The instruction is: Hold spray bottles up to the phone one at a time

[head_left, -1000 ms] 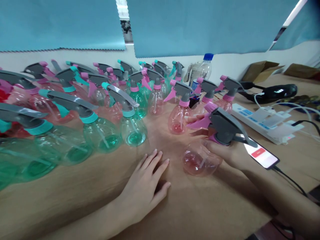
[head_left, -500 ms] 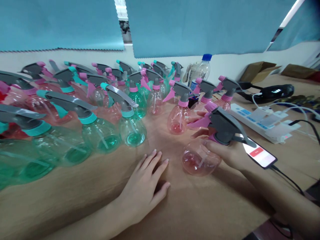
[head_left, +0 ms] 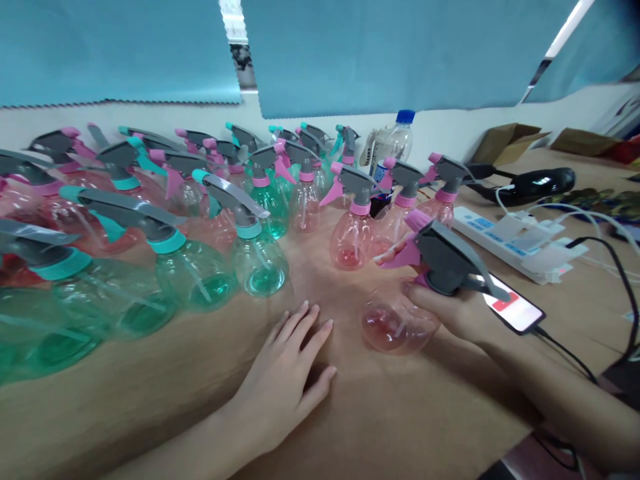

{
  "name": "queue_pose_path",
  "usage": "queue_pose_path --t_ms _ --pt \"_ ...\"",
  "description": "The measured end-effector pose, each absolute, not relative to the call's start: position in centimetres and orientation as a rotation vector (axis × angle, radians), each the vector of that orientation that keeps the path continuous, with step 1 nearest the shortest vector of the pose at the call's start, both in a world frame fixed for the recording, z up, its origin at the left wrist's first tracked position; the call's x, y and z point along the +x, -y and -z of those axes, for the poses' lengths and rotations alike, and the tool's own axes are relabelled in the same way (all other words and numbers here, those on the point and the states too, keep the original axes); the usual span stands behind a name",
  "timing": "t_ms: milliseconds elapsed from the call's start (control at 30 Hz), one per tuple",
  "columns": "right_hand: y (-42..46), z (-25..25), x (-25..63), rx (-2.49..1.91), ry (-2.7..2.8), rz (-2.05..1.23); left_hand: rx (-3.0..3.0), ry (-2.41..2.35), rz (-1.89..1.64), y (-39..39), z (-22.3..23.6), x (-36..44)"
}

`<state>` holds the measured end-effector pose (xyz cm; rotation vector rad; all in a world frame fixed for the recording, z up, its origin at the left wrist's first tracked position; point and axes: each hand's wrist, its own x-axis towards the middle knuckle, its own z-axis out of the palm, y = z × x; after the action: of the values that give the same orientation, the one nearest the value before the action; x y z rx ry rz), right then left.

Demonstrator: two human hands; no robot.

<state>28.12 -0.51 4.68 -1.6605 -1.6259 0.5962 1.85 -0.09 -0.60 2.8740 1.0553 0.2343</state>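
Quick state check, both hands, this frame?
Left hand: open, palm down on the table.
Right hand: closed, holding a pink spray bottle near its neck.

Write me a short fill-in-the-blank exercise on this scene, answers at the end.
The right hand holds a pink spray bottle whose top lever is ____. The left hand rests on the table with its palm facing ____. The cap on the clear plastic bottle at the back is ____. The cable at the lit phone's near end is ____.

Missing words: gray; down; blue; black.
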Motion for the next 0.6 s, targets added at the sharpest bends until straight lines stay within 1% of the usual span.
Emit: queue_pose_path --t_ms 267,433,600 --pt "1.0 -6.1 26.6 -1.605 1.565 -0.442 2.86 -1.058 -0.234 0.1 0.6 1.9" --pt "0.7 -6.3 26.5 -1.573 1.63 -0.587 2.854 -1.053 -0.244 0.1 0.6 1.9" --pt "0.6 -7.1 26.0 -1.499 1.64 -0.618 2.869 -1.056 -0.246 0.0 0.6 1.8"
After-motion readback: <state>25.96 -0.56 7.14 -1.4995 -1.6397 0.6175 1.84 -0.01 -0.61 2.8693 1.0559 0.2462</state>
